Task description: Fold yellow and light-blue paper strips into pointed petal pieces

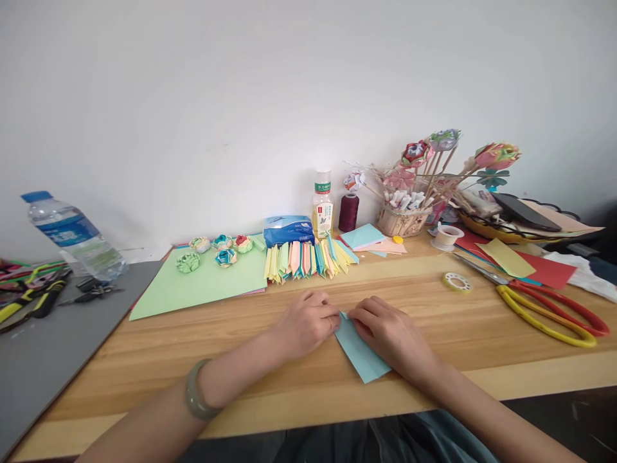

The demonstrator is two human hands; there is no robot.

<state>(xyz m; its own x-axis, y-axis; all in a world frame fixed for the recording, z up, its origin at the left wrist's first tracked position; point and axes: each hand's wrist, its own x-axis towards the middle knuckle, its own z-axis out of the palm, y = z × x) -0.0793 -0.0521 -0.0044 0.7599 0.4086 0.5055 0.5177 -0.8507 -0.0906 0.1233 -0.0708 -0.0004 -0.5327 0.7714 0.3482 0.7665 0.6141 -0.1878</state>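
A sheet of light blue paper point(362, 359) lies flat on the wooden table, turned at a slant near the front edge. My left hand point(308, 325) has its fingers curled at the paper's far left corner. On the other side, my right hand point(393, 334) is closed over the far right edge, with its palm above the sheet. The fingertips of both hands nearly meet at the far end, where a narrow strip looks folded. My fingers hide part of that edge. Beyond my hands stands a row of folded colored paper pieces point(308, 260).
Green paper point(207, 289) with several paper flowers point(225, 258) lies at left. Scissors point(549, 308) and a tape roll point(457, 281) are at right. Behind stand a tissue pack point(288, 230), a drink bottle point(322, 209), a thread spool point(349, 213) and a flower basket point(402, 220). A water bottle point(77, 235) tilts far left.
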